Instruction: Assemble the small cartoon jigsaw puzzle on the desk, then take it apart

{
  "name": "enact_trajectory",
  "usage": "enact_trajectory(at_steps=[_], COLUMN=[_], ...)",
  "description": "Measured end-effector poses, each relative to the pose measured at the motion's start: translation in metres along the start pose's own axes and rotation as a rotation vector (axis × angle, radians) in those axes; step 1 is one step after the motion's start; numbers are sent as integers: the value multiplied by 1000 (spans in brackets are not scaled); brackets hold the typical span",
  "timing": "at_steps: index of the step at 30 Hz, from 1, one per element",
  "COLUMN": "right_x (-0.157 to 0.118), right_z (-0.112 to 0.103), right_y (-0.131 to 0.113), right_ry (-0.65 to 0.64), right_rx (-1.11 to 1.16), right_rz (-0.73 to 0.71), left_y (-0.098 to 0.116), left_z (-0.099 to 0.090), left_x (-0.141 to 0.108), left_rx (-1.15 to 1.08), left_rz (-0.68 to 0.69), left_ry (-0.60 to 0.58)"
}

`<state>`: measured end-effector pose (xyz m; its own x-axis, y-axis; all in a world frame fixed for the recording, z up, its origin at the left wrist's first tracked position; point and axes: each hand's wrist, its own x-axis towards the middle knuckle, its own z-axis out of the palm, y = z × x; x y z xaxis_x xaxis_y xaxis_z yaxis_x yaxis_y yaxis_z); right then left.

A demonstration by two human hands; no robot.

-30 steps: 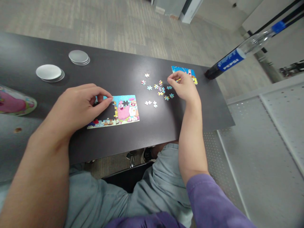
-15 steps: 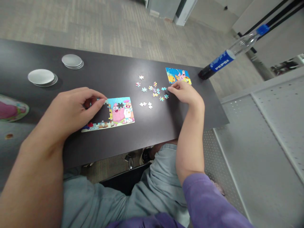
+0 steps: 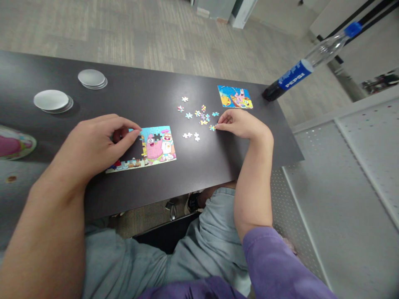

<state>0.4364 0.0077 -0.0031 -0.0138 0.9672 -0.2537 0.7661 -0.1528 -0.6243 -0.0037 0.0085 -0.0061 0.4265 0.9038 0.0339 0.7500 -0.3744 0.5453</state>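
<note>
A partly assembled jigsaw puzzle (image 3: 155, 148) with a pink starfish cartoon lies on the dark table, with gaps at its left and upper middle. My left hand (image 3: 98, 141) hovers over its left part and hides some of it. Thumb and forefinger are pinched together at the puzzle's top edge; whatever they hold is hidden. To the right, my right hand (image 3: 240, 123) is lowered to the loose puzzle pieces (image 3: 203, 122). Its thumb and forefinger close on a piece that the fingertips mostly cover, beside a yellow-and-blue puzzle piece (image 3: 212, 128).
A blue cartoon picture card (image 3: 235, 97) lies beyond my right hand. Near the right corner stands a Pepsi bottle (image 3: 294, 78). White discs (image 3: 51, 100) are stacked in two piles at the left, and a pink-printed container (image 3: 15, 143) is at the left edge.
My right hand has come down and slightly nearer, from beside the blue piece to the lower right of the loose pieces, over one of them. My left hand stays in place.
</note>
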Motion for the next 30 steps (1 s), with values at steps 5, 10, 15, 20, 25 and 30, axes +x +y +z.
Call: enact_trajectory(at_steps=[5,10,15,20,25,30], right_x=[1,-1,0,-2,-6,-14], right_z=[2,2,3,4,5,9], right_y=[3,9,11,6,-2,-28], right_ry=[89,74,16,0,-24,-13], right_rx=[-15,38,49,57,141,348], right_rz=[-20,-43,-74,-93,-85,-181], left_y=[3,4,5,3,1,1], left_z=[-2,-4,-3,-2,-1,1], left_x=[-2,-2,-2,-1,-2,-3], left_rx=[-24,-14,-9,-26,-43,-41], left_rz=[9,7,6,27,42,49], left_ry=[-7,-20,-31,6,8,36])
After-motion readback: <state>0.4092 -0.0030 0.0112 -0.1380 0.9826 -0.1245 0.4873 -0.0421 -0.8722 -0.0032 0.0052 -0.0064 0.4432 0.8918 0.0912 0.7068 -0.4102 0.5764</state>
